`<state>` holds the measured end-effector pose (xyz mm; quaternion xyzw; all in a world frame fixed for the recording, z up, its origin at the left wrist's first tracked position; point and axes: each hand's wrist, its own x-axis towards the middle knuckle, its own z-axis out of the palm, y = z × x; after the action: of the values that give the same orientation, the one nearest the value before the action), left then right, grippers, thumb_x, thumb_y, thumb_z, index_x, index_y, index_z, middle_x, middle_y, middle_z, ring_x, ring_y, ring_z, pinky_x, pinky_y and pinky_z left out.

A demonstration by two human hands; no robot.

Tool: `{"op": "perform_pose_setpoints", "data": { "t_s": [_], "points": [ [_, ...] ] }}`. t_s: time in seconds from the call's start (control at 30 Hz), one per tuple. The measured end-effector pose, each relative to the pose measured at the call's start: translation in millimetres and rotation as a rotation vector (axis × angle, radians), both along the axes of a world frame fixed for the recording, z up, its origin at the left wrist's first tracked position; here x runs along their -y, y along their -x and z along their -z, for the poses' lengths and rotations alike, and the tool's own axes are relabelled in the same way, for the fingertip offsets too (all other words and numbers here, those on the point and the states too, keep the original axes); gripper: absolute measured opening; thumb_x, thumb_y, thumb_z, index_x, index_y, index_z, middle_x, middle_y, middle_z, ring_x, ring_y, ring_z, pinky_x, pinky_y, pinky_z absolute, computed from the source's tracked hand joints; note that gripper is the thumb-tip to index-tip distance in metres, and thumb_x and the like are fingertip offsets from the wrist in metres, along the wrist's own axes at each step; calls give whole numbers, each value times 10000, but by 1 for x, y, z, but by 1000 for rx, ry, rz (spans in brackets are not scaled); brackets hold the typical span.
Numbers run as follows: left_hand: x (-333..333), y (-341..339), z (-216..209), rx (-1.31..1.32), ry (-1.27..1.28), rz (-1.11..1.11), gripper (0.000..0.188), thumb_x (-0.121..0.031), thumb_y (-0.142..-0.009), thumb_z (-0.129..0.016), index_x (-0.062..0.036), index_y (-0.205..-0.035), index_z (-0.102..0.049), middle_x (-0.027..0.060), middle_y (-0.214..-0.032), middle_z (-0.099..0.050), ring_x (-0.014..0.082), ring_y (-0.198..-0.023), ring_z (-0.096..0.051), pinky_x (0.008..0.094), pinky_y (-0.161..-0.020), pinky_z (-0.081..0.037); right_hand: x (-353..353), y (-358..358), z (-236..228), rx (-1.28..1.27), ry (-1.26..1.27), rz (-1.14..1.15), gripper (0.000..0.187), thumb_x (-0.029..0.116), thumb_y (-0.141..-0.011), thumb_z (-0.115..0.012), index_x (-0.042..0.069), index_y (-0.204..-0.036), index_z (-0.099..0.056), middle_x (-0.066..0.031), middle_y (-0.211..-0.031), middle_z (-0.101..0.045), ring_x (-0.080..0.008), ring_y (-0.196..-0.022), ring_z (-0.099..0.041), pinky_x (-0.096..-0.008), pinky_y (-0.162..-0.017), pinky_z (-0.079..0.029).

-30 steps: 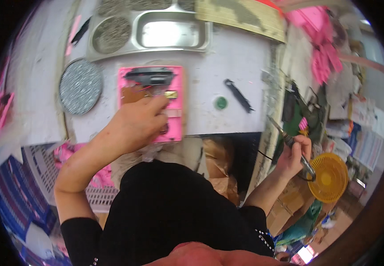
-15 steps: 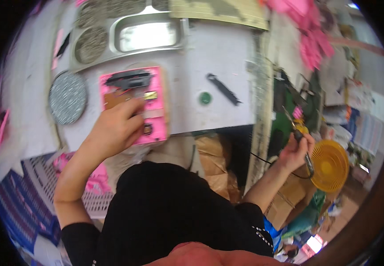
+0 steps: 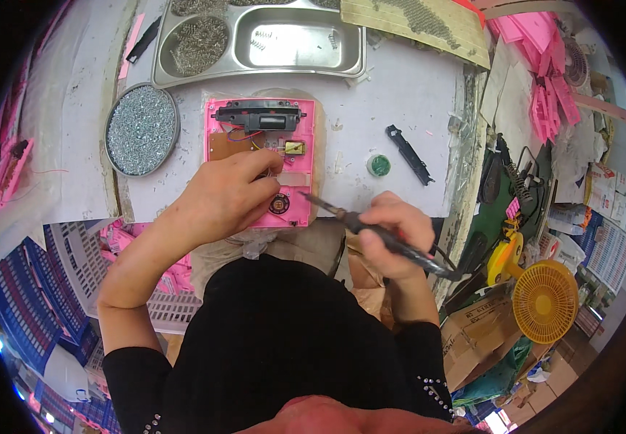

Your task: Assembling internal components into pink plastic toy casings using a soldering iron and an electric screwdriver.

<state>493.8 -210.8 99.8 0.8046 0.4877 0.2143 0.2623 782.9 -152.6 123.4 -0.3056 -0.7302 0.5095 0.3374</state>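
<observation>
A pink plastic casing [image 3: 307, 170] lies open on the white table before me. Inside are a black mechanism [image 3: 259, 118], a brown circuit board [image 3: 226, 146], thin wires, a small yellowish metal part [image 3: 295, 147] and a round black part [image 3: 279, 204]. My left hand [image 3: 228, 192] reaches over the casing, thumb and fingers pinched near the board's lower right; what they hold is hidden. In my right hand [image 3: 408, 223] is a soldering iron [image 3: 349, 218], gripped by its dark handle. Its tip points left, close to the casing's right edge.
Beyond the casing stands a metal compartment tray [image 3: 269, 75] with springs. A round dish [image 3: 142, 130] of small screws sits left. On the right lie a small green-filled pot [image 3: 379, 166] and a black plastic strip [image 3: 409, 155]. Farther right stands a yellow fan [image 3: 544, 300].
My right hand has brought the soldering iron leftward from beyond the table's right side to beside the casing. The view has shifted; my left hand stays over the casing.
</observation>
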Motion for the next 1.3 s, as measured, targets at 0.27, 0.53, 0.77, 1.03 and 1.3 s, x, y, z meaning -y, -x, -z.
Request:
{"op": "perform_pose_setpoints", "data": {
  "t_s": [0.27,0.53,0.77,1.03,1.3],
  "points": [
    [0,1,0,27,-22,-9,238,-56,-753,-780,-58,-963,-667,98,-1128,-640,311,-986,-681,409,-742,-572,1,25,3,79,-135,-69,199,25,-711,-779,37,-892,-697,-61,-651,-597,-241,-564,-567,-345,-557,-453],
    [0,2,1,39,-32,-5,245,-54,-748,-783,-63,-959,-660,96,-1130,-639,313,-970,-685,409,-730,-572,1,26,5,82,-139,-67,186,35,-718,-775,35,-889,-703,-59,-653,-602,-236,-565,-571,-342,-555,-454],
    [-2,2,2,31,-42,8,235,-59,-754,-781,-67,-953,-655,94,-1119,-632,310,-946,-684,407,-713,-565,2,26,6,81,-114,-73,179,47,-728,-778,36,-891,-706,-62,-658,-610,-241,-570,-578,-349,-557,-457],
    [-1,0,1,26,-33,-10,222,-53,-762,-776,-64,-947,-653,91,-1114,-629,307,-937,-683,407,-706,-566,2,23,3,82,-132,-69,185,41,-726,-779,33,-893,-700,-69,-676,-620,-251,-574,-584,-353,-554,-456],
    [1,4,3,-7,-37,-3,211,-58,-764,-767,-59,-939,-649,90,-1118,-627,301,-950,-679,403,-713,-571,5,-1,-6,48,-149,-5,199,16,-743,-764,1,-928,-691,-86,-681,-590,-238,-578,-555,-324,-563,-442]
  ]
}}
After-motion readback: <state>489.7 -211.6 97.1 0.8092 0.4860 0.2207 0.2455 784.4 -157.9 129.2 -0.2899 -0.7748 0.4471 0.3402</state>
